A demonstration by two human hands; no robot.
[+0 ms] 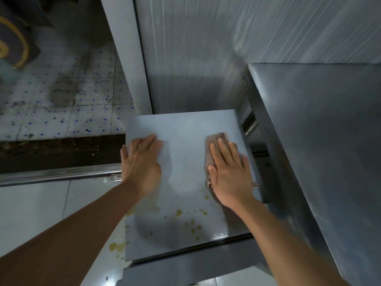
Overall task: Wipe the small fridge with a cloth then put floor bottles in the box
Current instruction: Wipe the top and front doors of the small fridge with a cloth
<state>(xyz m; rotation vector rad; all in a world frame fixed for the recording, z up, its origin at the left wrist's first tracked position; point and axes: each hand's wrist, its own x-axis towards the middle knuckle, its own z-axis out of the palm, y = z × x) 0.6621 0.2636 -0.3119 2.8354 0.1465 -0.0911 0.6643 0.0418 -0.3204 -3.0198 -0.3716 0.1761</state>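
Yellow stains (192, 220) dot the fridge top (185, 129) just behind your hands: your left hand (142, 162) rests flat, your right hand (228, 172) presses flat on the cloth (215, 139).

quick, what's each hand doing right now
Left hand: open, flat on the fridge top, holding nothing.
Right hand: open, pressing the cloth flat on the fridge top.

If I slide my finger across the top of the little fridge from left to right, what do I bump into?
Left hand resting flat at the left edge of the small fridge → bare grey top in the middle → right hand pressing flat on the brown cloth → big steel counter beside the fridge.
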